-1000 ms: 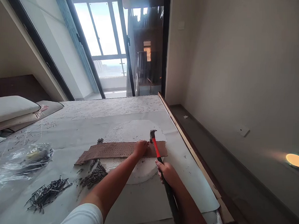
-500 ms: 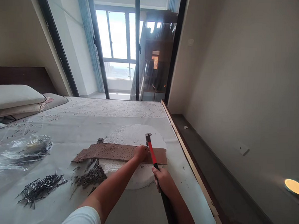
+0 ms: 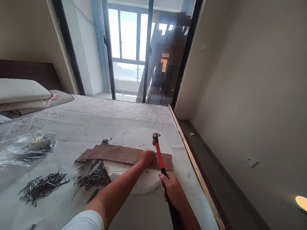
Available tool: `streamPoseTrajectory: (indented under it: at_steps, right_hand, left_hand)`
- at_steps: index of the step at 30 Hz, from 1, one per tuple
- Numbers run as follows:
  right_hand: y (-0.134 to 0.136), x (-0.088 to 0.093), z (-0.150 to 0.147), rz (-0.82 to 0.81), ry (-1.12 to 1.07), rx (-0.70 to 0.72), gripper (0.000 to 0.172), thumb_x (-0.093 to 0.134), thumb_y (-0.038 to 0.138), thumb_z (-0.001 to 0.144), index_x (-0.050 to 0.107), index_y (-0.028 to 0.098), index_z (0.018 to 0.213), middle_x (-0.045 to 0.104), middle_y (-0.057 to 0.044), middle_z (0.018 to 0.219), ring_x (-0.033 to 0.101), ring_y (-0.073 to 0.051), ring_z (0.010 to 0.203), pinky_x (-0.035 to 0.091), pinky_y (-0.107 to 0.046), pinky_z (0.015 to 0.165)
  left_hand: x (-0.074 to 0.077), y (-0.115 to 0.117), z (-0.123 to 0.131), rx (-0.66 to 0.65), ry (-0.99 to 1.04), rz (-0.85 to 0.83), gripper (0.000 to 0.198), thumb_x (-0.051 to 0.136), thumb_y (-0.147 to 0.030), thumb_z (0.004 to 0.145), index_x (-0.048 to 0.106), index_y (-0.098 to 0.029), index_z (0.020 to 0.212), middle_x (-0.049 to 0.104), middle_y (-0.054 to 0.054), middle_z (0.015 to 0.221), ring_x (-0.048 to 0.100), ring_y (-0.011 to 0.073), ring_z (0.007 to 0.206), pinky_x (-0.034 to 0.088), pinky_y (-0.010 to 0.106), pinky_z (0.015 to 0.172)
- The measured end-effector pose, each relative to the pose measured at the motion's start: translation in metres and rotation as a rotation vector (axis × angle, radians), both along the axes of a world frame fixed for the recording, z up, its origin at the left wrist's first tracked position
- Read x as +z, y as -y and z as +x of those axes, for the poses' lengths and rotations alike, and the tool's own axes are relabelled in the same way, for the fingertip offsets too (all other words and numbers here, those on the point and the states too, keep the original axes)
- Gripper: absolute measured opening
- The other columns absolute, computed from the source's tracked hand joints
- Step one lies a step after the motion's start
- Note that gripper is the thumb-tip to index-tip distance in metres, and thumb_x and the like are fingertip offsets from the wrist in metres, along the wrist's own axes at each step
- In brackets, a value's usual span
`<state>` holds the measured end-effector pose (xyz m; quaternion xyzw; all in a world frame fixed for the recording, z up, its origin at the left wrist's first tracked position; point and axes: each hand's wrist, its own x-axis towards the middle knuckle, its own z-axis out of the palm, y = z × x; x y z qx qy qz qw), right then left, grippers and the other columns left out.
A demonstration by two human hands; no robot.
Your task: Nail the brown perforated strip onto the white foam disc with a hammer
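Note:
A brown strip full of small holes lies across a round white foam disc on a sheet-covered bed. My left hand presses on the strip with fingers pinched together; whatever they pinch is too small to see. My right hand grips the handle of a red and black hammer, whose head hangs just above the strip, right of my left hand.
A pile of dark nails and a heap of dark crumbs lie left of the disc. A clear plastic bag and pillows sit further left. The bed's wooden edge drops to a dark floor at right.
The hammer head dropped to the strip half a second ago and has risen again. The camera view has swung a little; my left hand stays on the strip.

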<state>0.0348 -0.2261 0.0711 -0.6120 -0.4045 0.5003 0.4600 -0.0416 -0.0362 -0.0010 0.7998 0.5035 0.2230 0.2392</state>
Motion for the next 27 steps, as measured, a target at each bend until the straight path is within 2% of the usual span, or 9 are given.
streamPoseTrajectory:
  at_steps: [6, 11, 15, 20, 23, 27]
  right_hand:
    - [0.001, -0.002, -0.001, -0.080, 0.005, 0.008, 0.031, 0.039, 0.039, 0.082, 0.034, 0.022, 0.057, 0.034, 0.008, 0.035, 0.030, -0.008, 0.027, 0.027, -0.022, 0.031]
    - [0.001, -0.003, 0.000, 0.018, 0.009, -0.022, 0.030, 0.041, 0.043, 0.080, 0.036, 0.021, 0.059, 0.036, 0.008, 0.037, 0.032, -0.007, 0.029, 0.028, -0.021, 0.032]
    - [-0.001, -0.007, -0.001, -0.103, 0.006, -0.010, 0.032, 0.041, 0.043, 0.080, 0.034, 0.022, 0.057, 0.033, 0.008, 0.035, 0.029, -0.007, 0.028, 0.026, -0.022, 0.031]
    - [0.000, -0.007, 0.003, 0.030, 0.015, -0.030, 0.033, 0.043, 0.047, 0.079, 0.036, 0.022, 0.058, 0.036, 0.007, 0.036, 0.033, -0.008, 0.029, 0.028, -0.022, 0.033]
    - [-0.003, -0.013, 0.005, -0.028, 0.008, -0.013, 0.033, 0.042, 0.044, 0.080, 0.035, 0.022, 0.057, 0.035, 0.007, 0.037, 0.032, -0.008, 0.029, 0.027, -0.022, 0.032]
    - [-0.005, -0.020, 0.008, -0.098, -0.001, 0.003, 0.034, 0.041, 0.042, 0.081, 0.035, 0.022, 0.055, 0.034, 0.007, 0.037, 0.031, -0.008, 0.029, 0.028, -0.022, 0.032]
  left_hand:
    - [-0.001, 0.000, 0.001, 0.002, -0.105, 0.075, 0.034, 0.044, -0.030, 0.083, 0.063, -0.015, 0.060, 0.062, 0.011, 0.068, 0.057, 0.0216, 0.071, 0.038, 0.034, 0.069]
    - [0.002, 0.002, 0.001, -0.012, -0.136, 0.100, 0.035, 0.043, -0.033, 0.085, 0.065, -0.016, 0.063, 0.064, 0.011, 0.073, 0.058, 0.0220, 0.074, 0.038, 0.034, 0.071]
    - [0.003, 0.003, 0.000, -0.012, -0.144, 0.100, 0.035, 0.042, -0.031, 0.085, 0.067, -0.016, 0.065, 0.065, 0.011, 0.074, 0.058, 0.0216, 0.074, 0.039, 0.034, 0.071]
    - [0.002, 0.003, 0.000, -0.021, -0.128, 0.116, 0.033, 0.045, -0.032, 0.083, 0.066, -0.015, 0.065, 0.066, 0.010, 0.076, 0.057, 0.0208, 0.074, 0.039, 0.034, 0.071]
    - [0.001, 0.001, -0.005, -0.028, -0.048, 0.108, 0.022, 0.049, -0.028, 0.077, 0.066, -0.016, 0.071, 0.066, 0.007, 0.075, 0.056, 0.0184, 0.072, 0.039, 0.030, 0.068]
    - [0.004, -0.006, -0.014, 0.050, 0.263, -0.003, 0.019, 0.049, -0.020, 0.068, 0.062, -0.017, 0.082, 0.063, 0.002, 0.075, 0.054, 0.0141, 0.070, 0.039, 0.025, 0.063]
